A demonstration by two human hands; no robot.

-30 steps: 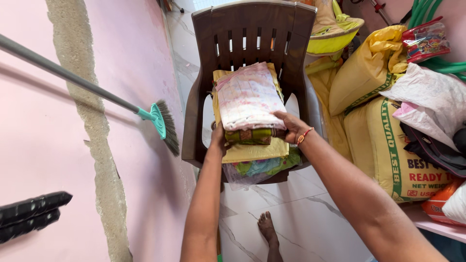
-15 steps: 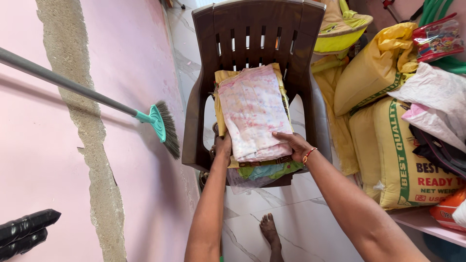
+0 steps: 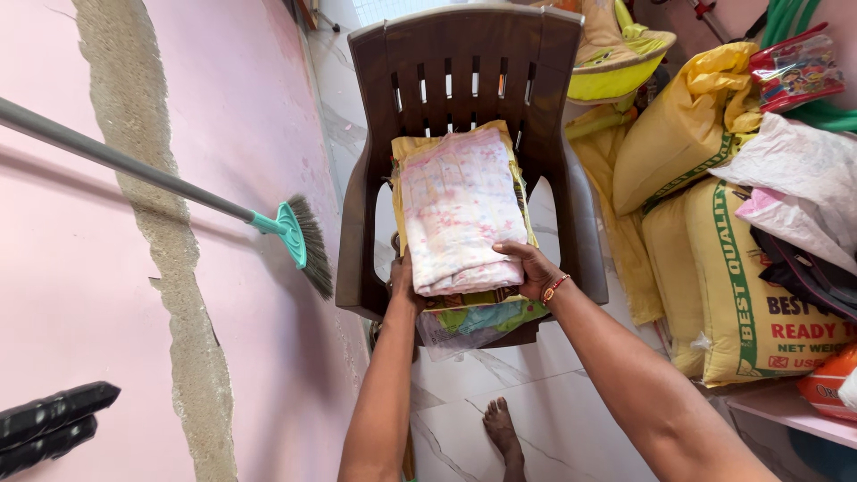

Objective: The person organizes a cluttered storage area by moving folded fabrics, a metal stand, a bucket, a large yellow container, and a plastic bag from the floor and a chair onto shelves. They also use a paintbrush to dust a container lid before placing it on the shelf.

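A folded white cloth with pink print (image 3: pixel 460 210) lies on top of a stack of folded cloths (image 3: pixel 482 317) on the seat of a brown plastic chair (image 3: pixel 464 76). My left hand (image 3: pixel 402 284) grips the near left corner of the stack. My right hand (image 3: pixel 527 270), with a red bracelet on the wrist, rests on the near right edge of the white cloth, fingers curled over it. A yellow cloth layer shows under the white one, and a green and blue printed piece sticks out at the bottom.
A broom (image 3: pixel 299 236) with a grey handle and teal head leans against the pink wall (image 3: pixel 80 268) at left. Yellow sacks (image 3: pixel 714 268) and bags pile up at right. My bare foot (image 3: pixel 502 433) stands on the marble floor below the chair.
The stack has come down from a raised, tilted hold onto the chair seat and now lies flat. Both hands have slid to its near edge.
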